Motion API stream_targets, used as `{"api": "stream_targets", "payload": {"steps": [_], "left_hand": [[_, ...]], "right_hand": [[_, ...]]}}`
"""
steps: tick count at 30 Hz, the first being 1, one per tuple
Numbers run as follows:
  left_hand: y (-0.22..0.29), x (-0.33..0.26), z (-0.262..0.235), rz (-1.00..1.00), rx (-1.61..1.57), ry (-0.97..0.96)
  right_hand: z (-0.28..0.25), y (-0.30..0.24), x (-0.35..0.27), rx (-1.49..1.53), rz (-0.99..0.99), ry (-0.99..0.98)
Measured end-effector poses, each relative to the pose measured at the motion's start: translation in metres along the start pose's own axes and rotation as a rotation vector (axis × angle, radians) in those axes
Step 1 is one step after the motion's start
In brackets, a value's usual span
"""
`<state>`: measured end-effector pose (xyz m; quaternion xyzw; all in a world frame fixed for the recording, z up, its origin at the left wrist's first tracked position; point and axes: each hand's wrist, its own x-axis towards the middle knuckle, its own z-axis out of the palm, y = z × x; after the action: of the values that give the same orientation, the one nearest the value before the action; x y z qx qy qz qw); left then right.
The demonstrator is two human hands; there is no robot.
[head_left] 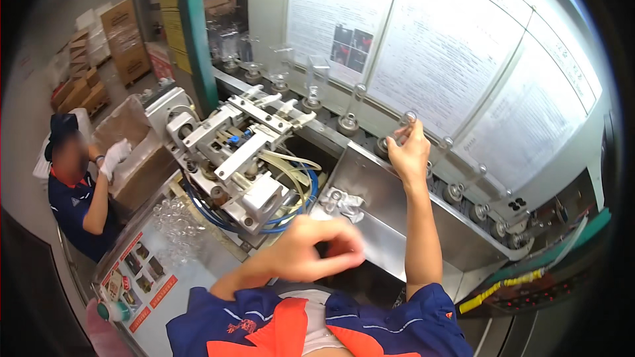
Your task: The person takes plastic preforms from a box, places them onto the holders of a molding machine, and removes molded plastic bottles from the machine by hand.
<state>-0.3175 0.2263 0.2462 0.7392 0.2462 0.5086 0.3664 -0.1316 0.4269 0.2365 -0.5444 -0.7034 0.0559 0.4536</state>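
My right hand (411, 150) reaches up to the row of round metal holders along the back ledge. Its fingers are closed around a clear tube (408, 118) that stands at one of these holders; the lower part is hidden behind the hand. In front of my body, my left hand (317, 248) is raised and blurred by motion. Its fingers curl round toward the thumb, and I cannot make out anything between them. A similar clear tube stands upright in the holder (348, 124) just left of my right hand.
A metal clamp mechanism (245, 139) with blue hoses sits left of a steel trough (380, 192) holding a crumpled white cloth (347, 206). Clear pieces (175, 225) lie heaped on the left table. More tubes continue rightward. At far left, a gloved co-worker (83, 185) is beside a carton.
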Motion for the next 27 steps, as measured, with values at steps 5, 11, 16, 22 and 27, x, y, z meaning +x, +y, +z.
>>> {"api": "stream_targets", "payload": {"steps": [5,11,16,22,27], "left_hand": [[0.032,-0.011,-0.069,0.251,0.265,0.590],[-0.046,0.033,-0.185,-0.211,0.795,0.830],[-0.091,0.096,-0.213,-0.630,1.046,0.648],[-0.136,0.134,-0.238,-0.830,1.182,0.588],[-0.157,0.149,-0.234,-0.831,1.016,0.566]], "right_hand": [[-0.008,-0.002,0.001,-0.084,0.059,-0.074],[0.016,-0.043,-0.045,0.002,-0.181,0.403],[0.103,-0.075,-0.034,0.441,-0.132,0.045],[0.145,-0.083,0.005,0.397,-0.030,0.019],[0.155,-0.081,0.015,0.492,0.108,0.018]]}}
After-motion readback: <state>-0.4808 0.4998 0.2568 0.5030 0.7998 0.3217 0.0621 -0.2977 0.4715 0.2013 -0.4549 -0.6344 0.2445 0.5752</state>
